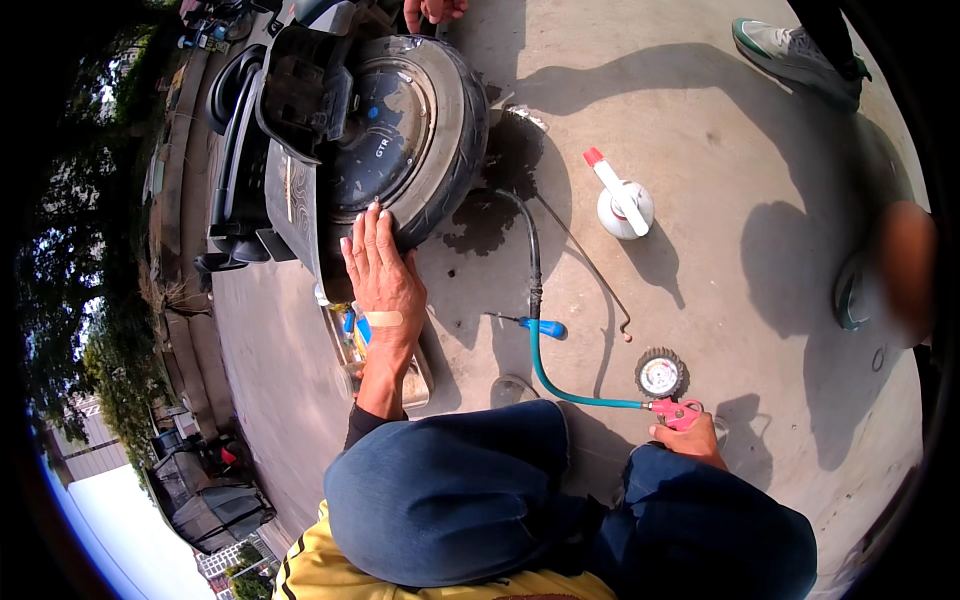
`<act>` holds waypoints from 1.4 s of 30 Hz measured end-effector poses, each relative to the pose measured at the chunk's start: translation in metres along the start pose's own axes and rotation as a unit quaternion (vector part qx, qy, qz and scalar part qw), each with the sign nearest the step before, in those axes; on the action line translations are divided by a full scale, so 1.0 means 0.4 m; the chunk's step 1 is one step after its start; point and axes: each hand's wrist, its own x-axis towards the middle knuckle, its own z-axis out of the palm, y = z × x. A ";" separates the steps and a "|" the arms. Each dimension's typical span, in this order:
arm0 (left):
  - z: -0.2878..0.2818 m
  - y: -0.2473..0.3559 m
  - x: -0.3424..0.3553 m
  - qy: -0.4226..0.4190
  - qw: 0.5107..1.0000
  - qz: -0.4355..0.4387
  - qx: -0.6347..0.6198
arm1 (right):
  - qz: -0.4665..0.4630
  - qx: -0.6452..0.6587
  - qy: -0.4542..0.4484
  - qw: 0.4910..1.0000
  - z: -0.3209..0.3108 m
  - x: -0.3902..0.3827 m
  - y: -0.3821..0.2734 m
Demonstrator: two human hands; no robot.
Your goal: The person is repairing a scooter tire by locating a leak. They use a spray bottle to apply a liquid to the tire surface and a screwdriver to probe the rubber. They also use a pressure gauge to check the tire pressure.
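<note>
My left hand, a plaster on its back, lies with outstretched fingers against the lower edge of a scooter's wheel. The wheel has a black tyre and a dark, scuffed hub. In my right hand is the pink handle of a tyre inflator, whose round dial gauge sits just beyond it. A green and black hose curves from the inflator up to the tyre; its far end is hidden by the tyre.
A white spray bottle with a red nozzle stands right of the wheel. A blue-handled screwdriver and a thin metal rod lie on the ground. A tool tray is under my left forearm. Another person's hand and shoe show.
</note>
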 end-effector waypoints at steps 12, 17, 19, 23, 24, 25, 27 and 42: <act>-0.073 0.093 0.117 -0.027 0.998 0.033 -0.046 | 0.015 -0.185 0.065 0.981 -0.045 -0.013 0.001; -0.039 0.052 0.118 -0.035 0.999 0.031 -0.025 | 0.023 -0.176 0.073 0.981 -0.052 -0.005 -0.051; -0.046 0.036 0.113 -0.050 0.998 0.033 -0.019 | 0.034 -0.177 0.078 0.980 -0.053 -0.013 -0.066; -0.080 0.004 0.088 -0.080 0.996 0.038 0.013 | 0.039 -0.179 0.072 0.980 -0.061 -0.016 -0.079; -0.091 -0.006 0.079 -0.082 0.995 0.045 0.034 | 0.029 -0.189 0.075 0.979 -0.060 -0.014 -0.072; -0.094 -0.018 0.072 -0.095 0.994 0.044 0.042 | 0.021 -0.197 0.079 0.977 -0.060 -0.012 -0.065; -0.098 -0.049 0.069 -0.112 0.987 0.067 0.089 | 0.011 -0.218 0.076 0.973 -0.060 -0.014 -0.062; -0.116 0.090 0.189 -0.134 0.983 0.103 0.066 | -0.076 -0.189 0.022 0.979 -0.089 0.017 -0.208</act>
